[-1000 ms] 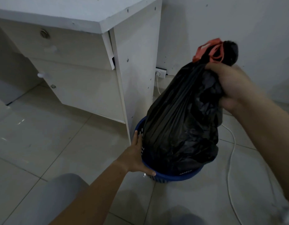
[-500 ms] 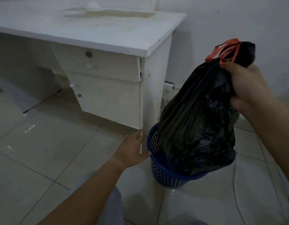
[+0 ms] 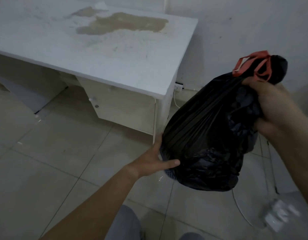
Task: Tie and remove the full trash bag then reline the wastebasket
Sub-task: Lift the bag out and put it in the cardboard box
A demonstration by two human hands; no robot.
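Observation:
A full black trash bag (image 3: 207, 135) hangs in the air, its neck tied with orange drawstrings (image 3: 250, 66). My right hand (image 3: 274, 108) grips the bag just below the tied neck. Under the bag only a sliver of the blue mesh wastebasket (image 3: 169, 174) shows; the rest is hidden by the bag. My left hand (image 3: 156, 158) rests at the wastebasket's left side, fingers and thumb straight against the bag's lower left side.
A white desk (image 3: 115, 54) with a stained top and a drawer cabinet stands to the left and behind. A white cable (image 3: 241, 212) runs over the tiled floor from a wall socket (image 3: 178, 86). A white power strip (image 3: 279, 215) lies at the lower right.
My right hand has lifted the bag higher, so it now hangs clear above the basket and covers it. The view has risen to look down on the desk top.

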